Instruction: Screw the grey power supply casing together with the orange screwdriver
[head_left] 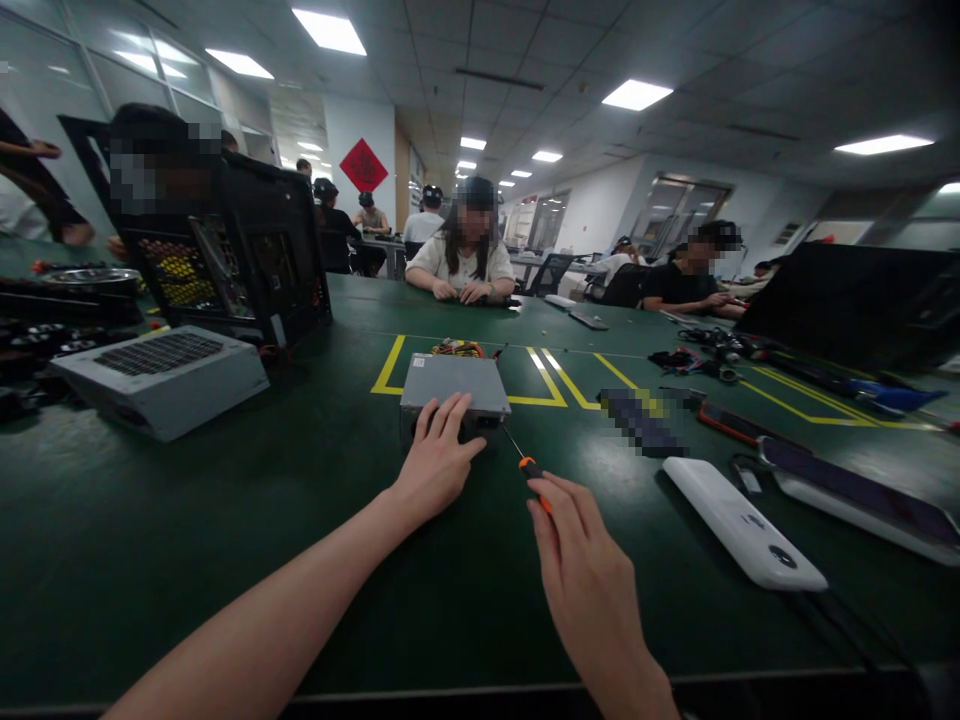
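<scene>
A grey metal computer power supply (pixel 456 378) lies on the green tabletop in front of me, with bundled coloured wires (pixel 457 348) behind it. My left hand (pixel 437 460) rests against its near side, fingers spread over the top edge and thumb stretched to the right. My right hand (pixel 585 560) is closed around the orange and black handle of a screwdriver (pixel 529 468). The screwdriver's thin shaft points up and left to the front right corner of the power supply. Whether its tip touches a screw is too small to tell.
Another grey power supply (pixel 161 375) and a black computer case (pixel 225 240) stand to the left. A white power bank-like device (pixel 742 520), phones (pixel 855 490) and cables (pixel 697 350) lie right. Yellow tape (pixel 386 375) marks the table. A person (pixel 461 250) sits opposite.
</scene>
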